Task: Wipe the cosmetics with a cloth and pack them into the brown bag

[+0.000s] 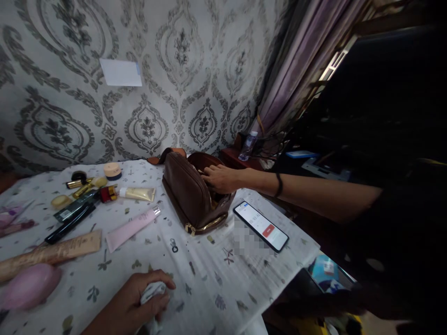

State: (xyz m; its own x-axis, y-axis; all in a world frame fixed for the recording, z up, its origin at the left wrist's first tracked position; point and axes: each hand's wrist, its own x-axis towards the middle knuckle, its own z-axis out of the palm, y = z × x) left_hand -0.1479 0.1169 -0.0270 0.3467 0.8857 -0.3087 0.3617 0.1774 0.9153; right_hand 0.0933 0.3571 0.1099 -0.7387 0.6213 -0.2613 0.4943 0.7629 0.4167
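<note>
My right hand (219, 178), with a dark band on the wrist, reaches in from the right and rests at the open mouth of a brown leather toiletry bag (183, 195). Its fingertips dip into the bag, so I cannot see whether they hold anything. The bag has a gold zip and stands on a white leaf-print tablecloth (209, 265). Near the front edge, my left hand (139, 298) grips a crumpled white cloth (152, 298). A pale pink tube (132, 229) and a beige tube (52, 253) lie nearest that hand.
A smartphone (261, 226) with a lit screen lies right of the bag. A cream tube (137, 194), a round compact (112, 171), and several other cosmetics lie to the left. Patterned wallpaper (146, 79) rises behind the table, and a water bottle (248, 146) stands beyond it.
</note>
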